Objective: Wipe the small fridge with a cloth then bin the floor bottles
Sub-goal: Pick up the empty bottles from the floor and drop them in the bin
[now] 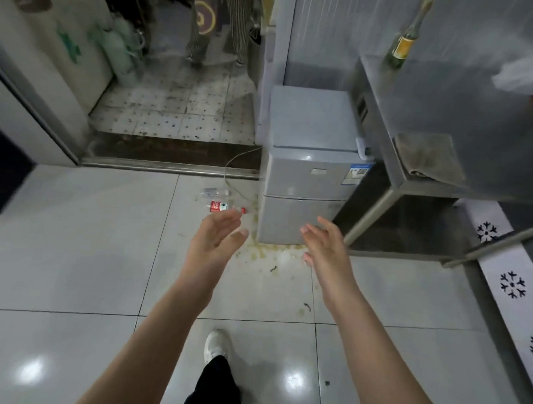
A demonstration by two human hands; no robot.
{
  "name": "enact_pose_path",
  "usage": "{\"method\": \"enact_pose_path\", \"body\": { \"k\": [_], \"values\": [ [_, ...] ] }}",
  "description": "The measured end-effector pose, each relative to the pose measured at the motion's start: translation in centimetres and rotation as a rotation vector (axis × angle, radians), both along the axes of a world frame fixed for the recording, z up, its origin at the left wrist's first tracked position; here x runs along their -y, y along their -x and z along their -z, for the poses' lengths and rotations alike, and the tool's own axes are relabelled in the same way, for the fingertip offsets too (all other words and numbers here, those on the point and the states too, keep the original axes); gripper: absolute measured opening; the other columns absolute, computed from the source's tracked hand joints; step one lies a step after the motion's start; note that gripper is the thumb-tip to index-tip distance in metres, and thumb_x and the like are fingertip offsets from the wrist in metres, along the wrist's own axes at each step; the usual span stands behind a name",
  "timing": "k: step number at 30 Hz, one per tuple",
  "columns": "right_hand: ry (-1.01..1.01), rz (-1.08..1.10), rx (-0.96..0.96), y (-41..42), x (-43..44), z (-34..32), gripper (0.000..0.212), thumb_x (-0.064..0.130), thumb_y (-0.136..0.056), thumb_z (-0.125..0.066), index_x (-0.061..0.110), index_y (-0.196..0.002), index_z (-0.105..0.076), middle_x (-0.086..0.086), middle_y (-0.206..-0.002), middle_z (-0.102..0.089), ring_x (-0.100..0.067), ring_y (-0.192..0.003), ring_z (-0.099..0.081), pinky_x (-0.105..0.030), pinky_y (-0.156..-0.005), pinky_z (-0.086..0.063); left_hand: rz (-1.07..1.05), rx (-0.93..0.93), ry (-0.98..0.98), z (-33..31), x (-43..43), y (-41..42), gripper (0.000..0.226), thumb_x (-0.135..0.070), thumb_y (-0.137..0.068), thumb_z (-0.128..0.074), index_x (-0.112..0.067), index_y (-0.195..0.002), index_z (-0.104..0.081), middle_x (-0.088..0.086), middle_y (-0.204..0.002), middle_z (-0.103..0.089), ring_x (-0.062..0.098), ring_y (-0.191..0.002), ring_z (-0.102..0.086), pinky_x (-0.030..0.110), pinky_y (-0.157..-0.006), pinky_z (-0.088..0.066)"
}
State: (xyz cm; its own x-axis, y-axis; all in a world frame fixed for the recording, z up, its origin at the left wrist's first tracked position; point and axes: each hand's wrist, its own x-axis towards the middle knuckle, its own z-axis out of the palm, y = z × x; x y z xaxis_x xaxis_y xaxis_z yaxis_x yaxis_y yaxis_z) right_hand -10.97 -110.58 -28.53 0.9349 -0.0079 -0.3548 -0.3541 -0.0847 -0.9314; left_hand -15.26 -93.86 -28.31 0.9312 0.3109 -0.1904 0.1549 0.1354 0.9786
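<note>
Glossy white floor tiles [68, 252] spread across a cramped kitchen, where a person's two hands hang in mid-air holding nothing: the left hand [216, 236] and the right hand [325, 246], palms facing each other, fingers loosely extended. Just beyond them stands one small grey two-door fridge [307, 179], with a blue-and-white sticker [357, 174] on its upper door (print too small to read). On the floor to its left lie two bottles: a red-labelled plastic bottle [223, 206] and a clear plastic bottle [214, 192]. One folded grey-brown cloth [427, 155] rests on the stainless steel table [452, 104], well apart from one green glass bottle [404, 43].
</note>
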Motion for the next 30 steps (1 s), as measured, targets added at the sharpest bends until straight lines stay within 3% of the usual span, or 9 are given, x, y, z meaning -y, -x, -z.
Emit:
{"method": "enact_pose_path", "body": {
  "k": [5, 13, 15, 20, 26, 30],
  "values": [
    [-0.015, 0.073, -0.041, -6.3, -3.8, 3.2, 0.046, 0.024, -0.089, -0.060, 0.018, -0.131, -0.043, 0.001, -0.129, -0.051, -0.009, -0.116, -0.051, -0.034, -0.105, -0.039, 0.032, -0.071, 0.032, 3.1, -5.2, -7.1, 0.029, -0.005, -0.086, -0.060, -0.026, -0.107, -0.058, 0.000, -0.118, -0.061, 0.007, -0.112, -0.056, 0.020, -0.086, -0.044],
    [0.048, 0.042, -0.192, -13.3, -8.2, 12.1, 0.040, 0.022, -0.089, -0.060, 0.016, -0.127, -0.046, 0.000, -0.124, -0.054, -0.008, -0.110, -0.052, -0.025, -0.091, -0.043, -0.057, -0.246, 0.086, 12.1, -9.4, -14.0, 0.025, -0.004, -0.085, -0.062, -0.017, -0.106, -0.058, -0.003, -0.103, -0.063, 0.008, -0.098, -0.059, 0.022, -0.091, -0.047],
    [0.069, 0.000, -0.231, -14.6, -9.3, 15.1, 0.036, 0.022, -0.090, -0.059, 0.017, -0.123, -0.046, 0.002, -0.121, -0.053, -0.007, -0.107, -0.051, -0.025, -0.094, -0.040, -0.086, -0.290, 0.092, 15.2, -10.1, -15.3, 0.028, -0.006, -0.086, -0.062, -0.013, -0.112, -0.057, -0.002, -0.106, -0.062, 0.007, -0.097, -0.058, 0.023, -0.091, -0.047],
    [0.132, -0.027, -0.298, -17.7, -11.2, 24.3, 0.045, 0.028, -0.090, -0.059, 0.013, -0.130, -0.045, 0.002, -0.122, -0.051, -0.008, -0.107, -0.050, -0.028, -0.097, -0.040, -0.146, -0.390, 0.100, 25.1, -11.4, -18.7, 0.026, -0.007, -0.085, -0.063, -0.013, -0.110, -0.056, -0.002, -0.104, -0.063, 0.005, -0.093, -0.059, 0.030, -0.094, -0.047],
    [0.146, -0.060, -0.386, -19.1, -12.8, 38.6, 0.049, 0.034, -0.088, -0.061, 0.017, -0.131, -0.044, 0.002, -0.125, -0.052, -0.011, -0.108, -0.051, -0.025, -0.089, -0.038, -0.135, -0.460, 0.067, 40.1, -12.4, -21.9, 0.025, -0.012, -0.085, -0.065, -0.016, -0.108, -0.055, 0.001, -0.109, -0.061, 0.004, -0.092, -0.058, 0.030, -0.092, -0.047],
    [0.181, -0.064, -0.399, -19.9, -13.7, 48.5, 0.049, 0.034, -0.087, -0.062, 0.016, -0.130, -0.047, 0.001, -0.124, -0.053, -0.010, -0.109, -0.051, -0.026, -0.090, -0.038, -0.157, -0.520, 0.007, 50.9, -13.3, -23.3, 0.018, -0.017, -0.083, -0.067, -0.027, -0.090, -0.054, -0.004, -0.097, -0.061, 0.009, -0.089, -0.058, 0.030, -0.086, -0.046]
  ]
}}
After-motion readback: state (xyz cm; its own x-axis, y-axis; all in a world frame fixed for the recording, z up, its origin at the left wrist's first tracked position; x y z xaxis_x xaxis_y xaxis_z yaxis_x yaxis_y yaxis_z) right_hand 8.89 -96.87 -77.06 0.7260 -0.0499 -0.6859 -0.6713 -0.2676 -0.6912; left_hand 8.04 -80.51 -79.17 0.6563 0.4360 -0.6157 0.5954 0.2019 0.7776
